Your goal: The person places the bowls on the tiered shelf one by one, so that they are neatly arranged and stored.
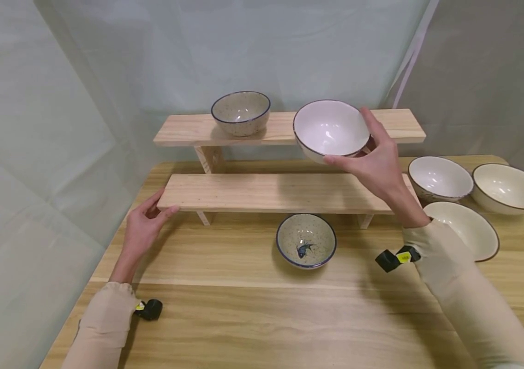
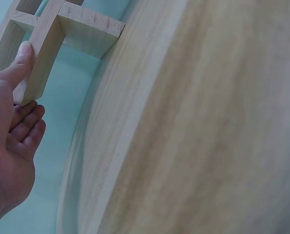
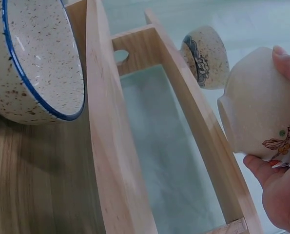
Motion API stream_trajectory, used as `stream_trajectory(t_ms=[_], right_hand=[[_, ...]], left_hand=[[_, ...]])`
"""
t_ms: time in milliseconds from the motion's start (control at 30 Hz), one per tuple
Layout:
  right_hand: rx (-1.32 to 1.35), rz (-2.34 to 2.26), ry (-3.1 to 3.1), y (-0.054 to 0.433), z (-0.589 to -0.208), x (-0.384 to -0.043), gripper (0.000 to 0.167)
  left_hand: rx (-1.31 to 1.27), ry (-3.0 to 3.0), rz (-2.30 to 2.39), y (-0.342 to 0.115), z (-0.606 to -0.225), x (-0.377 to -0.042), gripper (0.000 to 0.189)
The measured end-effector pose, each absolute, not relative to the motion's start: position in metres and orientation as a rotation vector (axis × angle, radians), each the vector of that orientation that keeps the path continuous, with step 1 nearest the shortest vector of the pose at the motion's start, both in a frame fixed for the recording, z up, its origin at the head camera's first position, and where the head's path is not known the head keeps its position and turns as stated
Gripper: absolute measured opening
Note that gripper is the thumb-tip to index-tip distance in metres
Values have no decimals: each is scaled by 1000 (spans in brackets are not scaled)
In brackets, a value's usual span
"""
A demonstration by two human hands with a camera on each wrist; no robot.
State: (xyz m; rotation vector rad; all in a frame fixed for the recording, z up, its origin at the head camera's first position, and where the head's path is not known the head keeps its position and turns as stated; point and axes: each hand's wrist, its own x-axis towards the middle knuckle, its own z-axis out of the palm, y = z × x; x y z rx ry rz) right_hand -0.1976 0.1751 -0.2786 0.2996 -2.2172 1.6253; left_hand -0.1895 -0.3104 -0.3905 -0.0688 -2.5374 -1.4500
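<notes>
1. Right hand [image 1: 376, 163] and left hand [image 1: 141, 228] are well apart, each with its own hold.
2. With the right I grip a white bowl [image 1: 329, 127] by its side, thumb near its front rim; the right wrist view shows a flower pattern [image 3: 282, 144] on its outside.
3. From my head view this bowl overlaps the front edge of the upper shelf [image 1: 181, 128]; I cannot tell whether they touch.
4. With the left I pinch the left end of the lower shelf [image 1: 253, 192], thumb on top, fingers curled beneath.
5. A speckled bowl [image 1: 241, 117] sits upright on the upper shelf, left of the one I hold.
6. Another bowl, with a blue fish [image 1: 305, 249] inside, stands on the table [image 1: 225, 318] before the lower shelf.
7. To my right are a dark-rimmed bowl [image 1: 441, 177], a cream bowl [image 1: 510, 187] behind my arm, and a wide bowl [image 1: 467, 228] partly hidden by my sleeve [image 1: 458, 287].
</notes>
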Motion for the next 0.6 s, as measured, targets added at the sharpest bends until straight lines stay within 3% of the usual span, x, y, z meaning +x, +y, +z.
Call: stream_trajectory(t_ms=[600], right_hand=[[272,1681,-2198,167,-271,-219,111]], left_hand=[[-66,-2540,-1447,-311,-392,-190,71]])
